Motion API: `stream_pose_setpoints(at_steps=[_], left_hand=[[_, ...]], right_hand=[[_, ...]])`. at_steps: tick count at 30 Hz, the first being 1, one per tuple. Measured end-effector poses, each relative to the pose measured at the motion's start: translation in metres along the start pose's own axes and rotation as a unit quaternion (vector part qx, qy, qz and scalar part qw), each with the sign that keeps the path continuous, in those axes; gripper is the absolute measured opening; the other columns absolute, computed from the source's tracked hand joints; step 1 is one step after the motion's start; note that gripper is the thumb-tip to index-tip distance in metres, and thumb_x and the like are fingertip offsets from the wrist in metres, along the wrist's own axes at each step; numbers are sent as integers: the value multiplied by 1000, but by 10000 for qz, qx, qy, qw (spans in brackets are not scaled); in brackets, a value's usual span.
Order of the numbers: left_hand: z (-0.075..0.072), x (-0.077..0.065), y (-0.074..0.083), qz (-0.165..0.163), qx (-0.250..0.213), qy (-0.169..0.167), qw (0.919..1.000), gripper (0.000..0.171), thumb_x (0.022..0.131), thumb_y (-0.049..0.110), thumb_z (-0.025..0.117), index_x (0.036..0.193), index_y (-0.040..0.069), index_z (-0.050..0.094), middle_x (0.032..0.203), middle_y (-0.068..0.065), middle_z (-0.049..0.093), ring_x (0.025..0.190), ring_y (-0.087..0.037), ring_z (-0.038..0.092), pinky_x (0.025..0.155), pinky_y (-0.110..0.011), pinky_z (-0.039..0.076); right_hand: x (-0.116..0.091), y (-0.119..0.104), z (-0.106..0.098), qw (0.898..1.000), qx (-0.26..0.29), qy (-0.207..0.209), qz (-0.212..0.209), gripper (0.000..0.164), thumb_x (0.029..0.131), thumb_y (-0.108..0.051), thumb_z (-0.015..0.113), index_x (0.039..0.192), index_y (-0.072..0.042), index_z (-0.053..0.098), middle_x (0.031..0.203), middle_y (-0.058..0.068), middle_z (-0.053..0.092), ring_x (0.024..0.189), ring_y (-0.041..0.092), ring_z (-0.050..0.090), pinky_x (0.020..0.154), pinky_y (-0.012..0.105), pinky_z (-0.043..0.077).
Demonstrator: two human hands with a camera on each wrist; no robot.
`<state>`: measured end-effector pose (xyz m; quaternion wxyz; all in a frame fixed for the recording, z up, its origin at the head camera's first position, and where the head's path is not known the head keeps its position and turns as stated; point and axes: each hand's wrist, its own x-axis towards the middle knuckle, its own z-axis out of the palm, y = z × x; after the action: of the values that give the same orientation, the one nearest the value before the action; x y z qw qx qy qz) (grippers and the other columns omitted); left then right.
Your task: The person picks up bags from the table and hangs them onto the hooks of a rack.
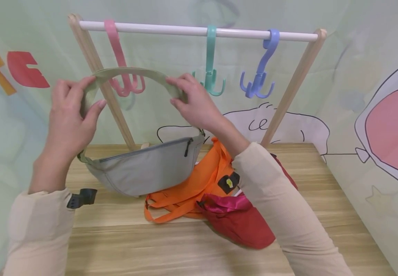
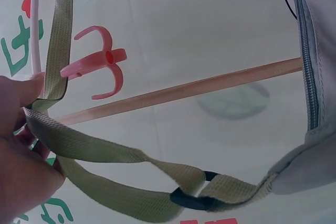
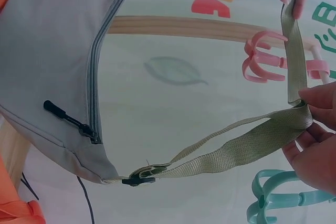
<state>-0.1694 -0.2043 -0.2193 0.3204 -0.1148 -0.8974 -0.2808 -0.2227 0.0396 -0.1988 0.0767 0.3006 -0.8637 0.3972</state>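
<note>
A grey waist bag (image 1: pixel 147 165) with a zipper along its top hangs by its olive-green strap (image 1: pixel 133 71). My left hand (image 1: pixel 69 115) grips the strap at its left bend, thumb and fingers round the webbing. At the other bend my right hand (image 1: pixel 197 101) pinches the strap between thumb and fingers. Between the hands the strap spans in a shallow arch, in front of the pink hook (image 1: pixel 121 65) in the head view. A dark buckle (image 2: pixel 194 200) joins strap and bag in the left wrist view. The black zipper pull (image 3: pixel 68 119) dangles in the right wrist view.
A white rail (image 1: pixel 171 30) on wooden posts also carries a green hook (image 1: pixel 211 57) and a blue hook (image 1: pixel 261 69). Below, an orange bag (image 1: pixel 199 176) and a red bag (image 1: pixel 240 226) lie on the wooden table (image 1: pixel 133 245). A printed cloth stands behind.
</note>
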Motion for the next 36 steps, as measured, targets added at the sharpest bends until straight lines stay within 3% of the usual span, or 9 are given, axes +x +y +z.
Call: stream_pose_setpoints(at_steps=[13,36], left_hand=[[1,2,0,386,-29,113,9992,48,89,6,56,134,1,42,103,-24,35,94,-30,31,68,-40,26],[3,5,1,210,-29,-78,9997,49,89,7,55,136,4,41,105,-22,35,96,-29,31,69,-40,26]], right_hand=[[2,-1,-3,9999,-99,61,76,51,89,-6,57,137,-7,40,118,6,45,96,15,45,78,17,39],[7,3,-2,9995,-198,-146,184,60,88,-6,58,141,-4,31,121,9,40,95,17,42,78,21,37]])
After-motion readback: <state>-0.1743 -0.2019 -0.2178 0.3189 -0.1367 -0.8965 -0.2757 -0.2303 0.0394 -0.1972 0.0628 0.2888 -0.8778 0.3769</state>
